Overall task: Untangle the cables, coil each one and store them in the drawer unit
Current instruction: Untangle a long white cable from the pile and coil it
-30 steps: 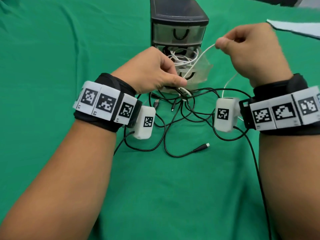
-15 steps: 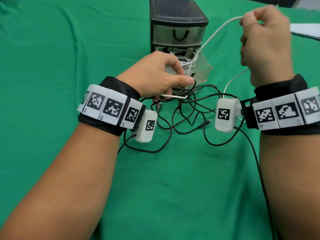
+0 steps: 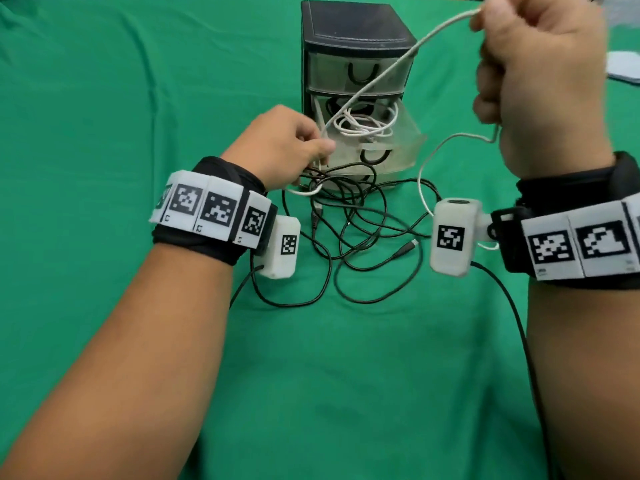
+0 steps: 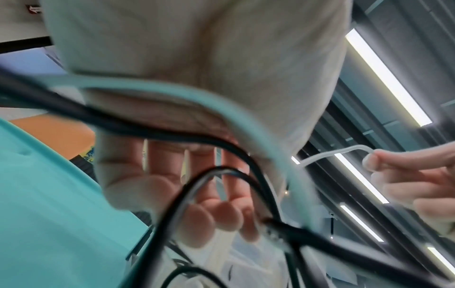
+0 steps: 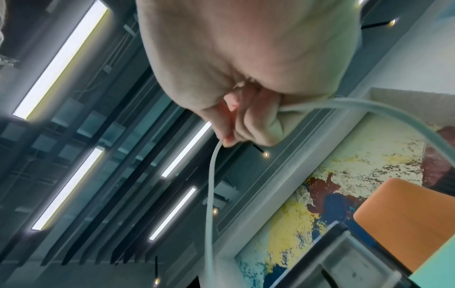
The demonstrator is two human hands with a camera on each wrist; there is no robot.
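A plain green cloth (image 3: 104, 98) covered the whole table. At upper centre of the head view stood a small plastic drawer unit (image 3: 356, 29) with a black frame, clear greyish drawers and black handles. A thin white cable (image 3: 381, 76) crossed it diagonally; thin black cables (image 3: 363, 233) tangled at centre. Black wristbands (image 3: 214, 188) bore white tiles printed with black-and-white square codes.

A white cable (image 3: 377, 76) stretched taut from the raised right hand (image 3: 540, 81) down to the left hand (image 3: 280, 147), which gripped the black cable tangle (image 3: 349, 233) heaped on the cloth just before the black drawer unit (image 3: 356, 57), whose middle drawer (image 3: 391, 150) hung open, holding a coiled white cable (image 3: 363, 124).
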